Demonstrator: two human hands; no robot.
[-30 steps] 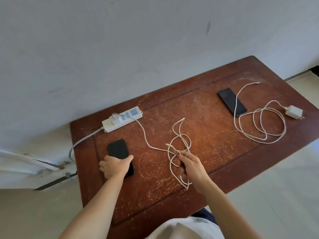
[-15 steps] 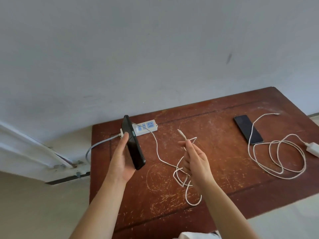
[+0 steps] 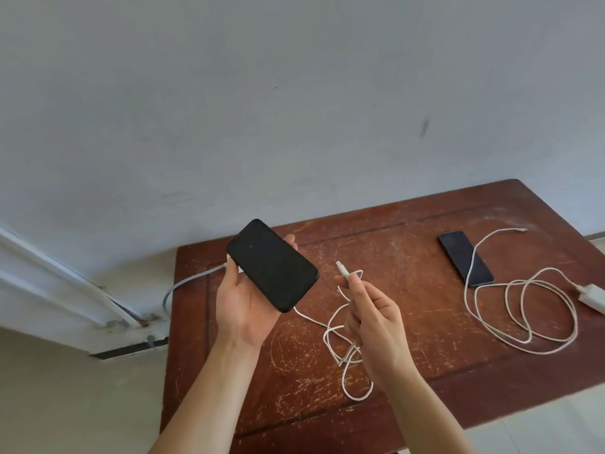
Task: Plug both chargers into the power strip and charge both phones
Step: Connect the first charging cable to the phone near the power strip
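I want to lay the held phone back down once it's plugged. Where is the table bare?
Bare wood lies between the cable tangle under the right hand and the second phone. The right end is crowded by the looped cable and charger.

The left hand [image 3: 244, 309] holds a black phone [image 3: 272, 265] above the counter [image 3: 425, 362], screen up. The right hand [image 3: 373, 319] pinches a white cable [image 3: 340, 339] near its plug. Far right lie a second phone [image 3: 465, 257], a coiled cable [image 3: 523, 309] and a charger [image 3: 592, 298].
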